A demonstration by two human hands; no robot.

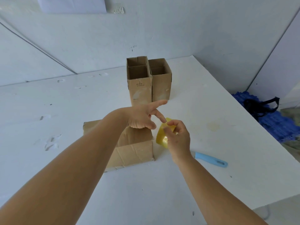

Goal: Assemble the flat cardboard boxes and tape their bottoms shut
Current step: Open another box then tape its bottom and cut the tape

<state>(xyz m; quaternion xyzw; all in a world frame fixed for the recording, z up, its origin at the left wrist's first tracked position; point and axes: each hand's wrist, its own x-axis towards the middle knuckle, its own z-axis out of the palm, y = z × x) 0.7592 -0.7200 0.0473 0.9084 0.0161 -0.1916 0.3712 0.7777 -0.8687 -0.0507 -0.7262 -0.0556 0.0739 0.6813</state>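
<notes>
A cardboard box (134,150) lies on the white table (211,176) in front of me, bottom side up. My left hand (142,117) rests its heel on the box top, index and middle fingers stretched out to the right. One fingertip touches the roll of yellowish clear tape (162,137). My right hand (177,135) holds that roll just right of the box, fingers curled round it. Two assembled boxes stand upright and open at the back: one (140,82) on the left, the other (160,78) beside it.
A knife with a light blue handle (211,159) lies on the table right of my right wrist. White walls close the back and left. Past the table's right edge, blue plastic mats (279,125) and a dark bag (259,106) lie on the floor.
</notes>
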